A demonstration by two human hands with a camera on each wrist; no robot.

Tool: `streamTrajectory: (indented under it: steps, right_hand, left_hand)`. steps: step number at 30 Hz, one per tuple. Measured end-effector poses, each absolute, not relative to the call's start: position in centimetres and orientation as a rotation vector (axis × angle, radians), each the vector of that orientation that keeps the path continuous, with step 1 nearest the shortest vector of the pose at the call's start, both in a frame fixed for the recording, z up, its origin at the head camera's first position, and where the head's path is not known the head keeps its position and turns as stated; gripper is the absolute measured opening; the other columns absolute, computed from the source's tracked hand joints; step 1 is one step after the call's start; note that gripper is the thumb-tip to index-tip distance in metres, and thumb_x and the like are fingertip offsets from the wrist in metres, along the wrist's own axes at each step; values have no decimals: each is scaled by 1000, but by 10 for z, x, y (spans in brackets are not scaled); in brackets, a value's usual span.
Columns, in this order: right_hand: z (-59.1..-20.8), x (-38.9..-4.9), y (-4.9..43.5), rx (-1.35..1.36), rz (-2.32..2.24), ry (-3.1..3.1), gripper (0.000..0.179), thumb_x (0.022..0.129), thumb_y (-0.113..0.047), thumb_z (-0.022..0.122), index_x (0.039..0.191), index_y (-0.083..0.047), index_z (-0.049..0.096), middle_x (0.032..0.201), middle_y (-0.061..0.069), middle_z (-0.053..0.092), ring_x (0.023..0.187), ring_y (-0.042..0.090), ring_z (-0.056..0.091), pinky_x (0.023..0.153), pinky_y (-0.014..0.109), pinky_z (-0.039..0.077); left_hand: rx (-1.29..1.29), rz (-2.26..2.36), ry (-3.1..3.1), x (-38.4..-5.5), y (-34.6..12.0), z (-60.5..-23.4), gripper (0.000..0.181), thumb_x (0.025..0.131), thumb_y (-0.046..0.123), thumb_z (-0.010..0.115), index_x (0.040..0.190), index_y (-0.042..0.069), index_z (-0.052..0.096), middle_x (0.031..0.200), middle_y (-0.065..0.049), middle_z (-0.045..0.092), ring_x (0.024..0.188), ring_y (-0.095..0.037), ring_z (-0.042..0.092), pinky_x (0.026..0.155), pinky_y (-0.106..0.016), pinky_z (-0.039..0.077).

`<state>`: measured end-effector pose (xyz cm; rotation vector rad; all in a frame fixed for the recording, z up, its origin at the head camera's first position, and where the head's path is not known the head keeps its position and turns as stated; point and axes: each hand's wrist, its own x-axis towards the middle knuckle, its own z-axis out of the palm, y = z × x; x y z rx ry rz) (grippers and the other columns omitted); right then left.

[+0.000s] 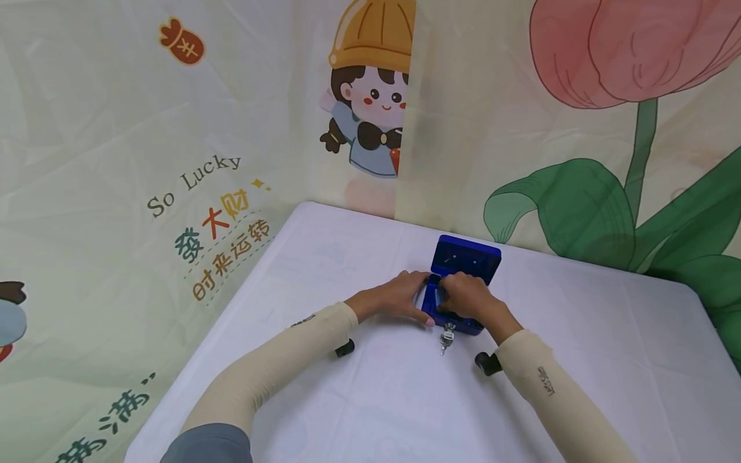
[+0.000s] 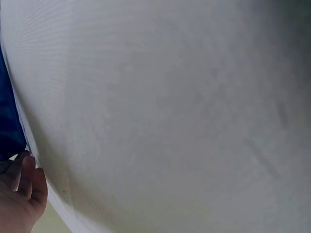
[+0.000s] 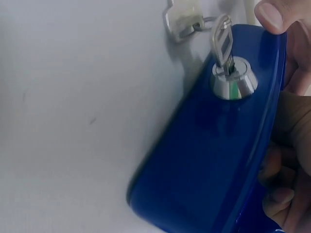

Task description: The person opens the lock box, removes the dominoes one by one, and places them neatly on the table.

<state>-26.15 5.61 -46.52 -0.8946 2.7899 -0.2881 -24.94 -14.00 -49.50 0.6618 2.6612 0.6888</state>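
A small blue cash box stands on the white table with its lid raised at the back. My left hand holds the box's left side, thumb at the front corner, fingers toward the back. The left wrist view shows the left fingers by the blue wall. My right hand reaches into the box with curled fingers; what they hold, if anything, is hidden. A silver key sits in the front lock, and another key hangs from its ring.
The white table extends around the box. A patterned cloth backdrop rises behind the table and along its left. Black wrist cameras stick out beneath both forearms.
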Motion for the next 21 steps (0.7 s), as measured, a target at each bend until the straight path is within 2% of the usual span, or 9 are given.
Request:
streamTrajectory:
  steps: [12, 21]
  right_hand:
    - [-469, -261, 46, -879, -325, 2774, 40, 85, -27, 83, 115, -3, 73, 98, 11, 75, 87, 25, 70, 86, 46, 59]
    - [-471, -260, 42, -884, -431, 2745, 33, 86, -19, 81, 113, -2, 73, 93, 10, 74, 79, 20, 66, 83, 41, 60]
  left_hand:
    - [692, 686, 2657, -249, -142, -494, 114, 75, 62, 80, 160, 12, 22, 159, -6, 38, 138, -25, 39, 116, -40, 37]
    - [696, 706, 2654, -249, -142, -495, 114, 75, 62, 81, 159, 12, 23, 156, -6, 41, 133, -24, 41, 113, -39, 39]
